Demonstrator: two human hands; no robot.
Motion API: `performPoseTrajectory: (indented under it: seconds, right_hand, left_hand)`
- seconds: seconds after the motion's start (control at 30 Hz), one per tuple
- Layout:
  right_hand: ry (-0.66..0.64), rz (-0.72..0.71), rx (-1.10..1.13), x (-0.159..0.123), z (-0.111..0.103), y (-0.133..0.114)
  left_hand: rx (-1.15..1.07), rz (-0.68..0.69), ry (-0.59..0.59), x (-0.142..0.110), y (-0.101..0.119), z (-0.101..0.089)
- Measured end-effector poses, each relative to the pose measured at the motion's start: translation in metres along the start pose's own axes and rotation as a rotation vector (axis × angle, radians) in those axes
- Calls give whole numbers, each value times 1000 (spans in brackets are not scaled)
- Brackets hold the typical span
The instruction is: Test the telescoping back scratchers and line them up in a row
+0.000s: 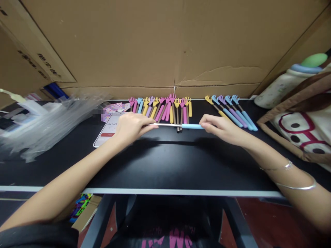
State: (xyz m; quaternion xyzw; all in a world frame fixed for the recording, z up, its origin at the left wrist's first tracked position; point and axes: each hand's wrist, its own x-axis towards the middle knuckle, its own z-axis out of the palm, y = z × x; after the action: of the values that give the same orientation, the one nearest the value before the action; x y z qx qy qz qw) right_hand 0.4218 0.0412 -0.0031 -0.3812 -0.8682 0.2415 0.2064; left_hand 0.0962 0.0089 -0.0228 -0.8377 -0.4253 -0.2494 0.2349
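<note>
Stretched level between my hands above the black desk is a back scratcher (pixel 191 126) with a light blue handle and an extended metal rod. My right hand (pixel 219 128) pinches the end of the blue handle. At the other end my left hand (pixel 133 124) is closed around the rod's tip, so the claw head is hidden. Behind them lies a row of back scratchers (pixel 162 110) in pink, yellow, purple and blue. Several more back scratchers (pixel 234 112) lie fanned out at the right, with blue, purple and yellow colours.
A phone (pixel 107 129) showing a timer lies beside my left hand. Clear plastic bags (pixel 57 120) cover the left side. A bottle (pixel 284 84) and a fabric bag (pixel 297 124) stand at the right. Cardboard (pixel 155 44) walls the back; below sits a box (pixel 86 212) of colourful items.
</note>
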Motion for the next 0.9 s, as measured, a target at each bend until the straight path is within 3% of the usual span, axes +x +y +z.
performPoseTrajectory:
  seconds: [0.3,0.6,0.73,0.9]
  right_hand:
    - [-219,168,299,0,8,4]
    - [22,-1,-100,-1,-4,-5]
    - [69,-62,-152,0,-1,-4]
    - [79,-24,-149,2,9,3]
  left_hand:
    - [81,101,76,2,2,-2]
    - [30,-34,-40,2,6,-2]
    - [-6,-78,-87,1,2,-1]
    - [-10,-55,-45,-1,2,1]
